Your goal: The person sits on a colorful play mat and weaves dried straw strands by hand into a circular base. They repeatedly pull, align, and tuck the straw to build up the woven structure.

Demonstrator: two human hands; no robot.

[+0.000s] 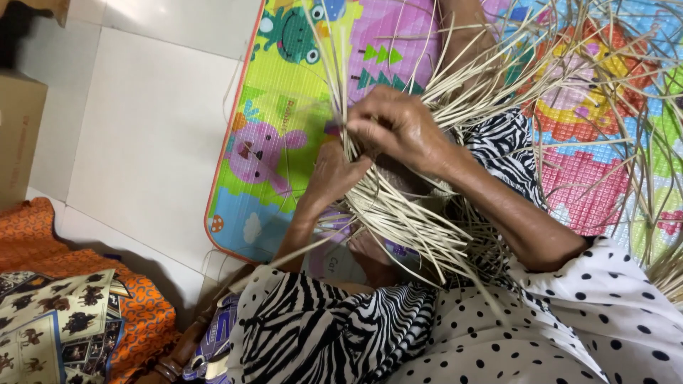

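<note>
Strips [398, 213] of pale cane fan out at centre — light, springy, brittle. Your right hand [398, 128] pinches several at twelve o'clock; your left hand [331, 174] clasps the bundle — hold near the woven base.

The left hand [331, 174] is under the bundle of reed strips [398, 206], the right hand [395, 128] is on top of it. The play mat [284, 121] lies below both hands, on the tiled floor [149, 121]. Far left of the grip lies a folded cloth [64, 313].
</note>
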